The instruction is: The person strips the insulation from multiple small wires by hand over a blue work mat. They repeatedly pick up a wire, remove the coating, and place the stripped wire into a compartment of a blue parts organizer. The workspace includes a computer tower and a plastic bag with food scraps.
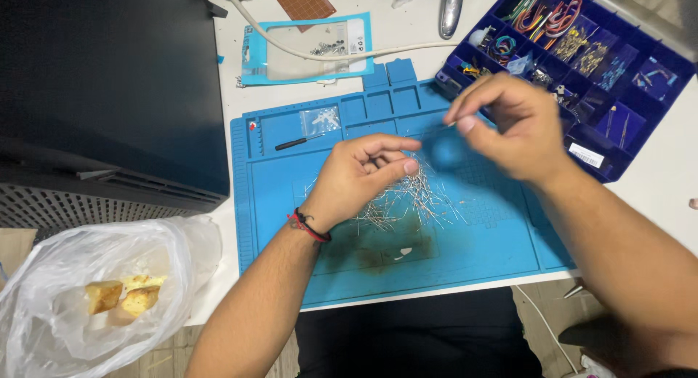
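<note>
Blue silicone work mat point(502, 240) is keeping the loose wire leads point(407, 200) gathered in one thin, silvery, tangled heap at its centre. I am curling my left hand point(360, 174) closed over a few leads, while my right hand point(509, 123) is pinching one above the heap, blurred.

An electronics hobby workbench is showing here: a blue silicone repair mat point(480, 254) is lying on the white tabletop point(654, 182), a compartmented parts organizer point(640, 109) sitting far right.
</note>
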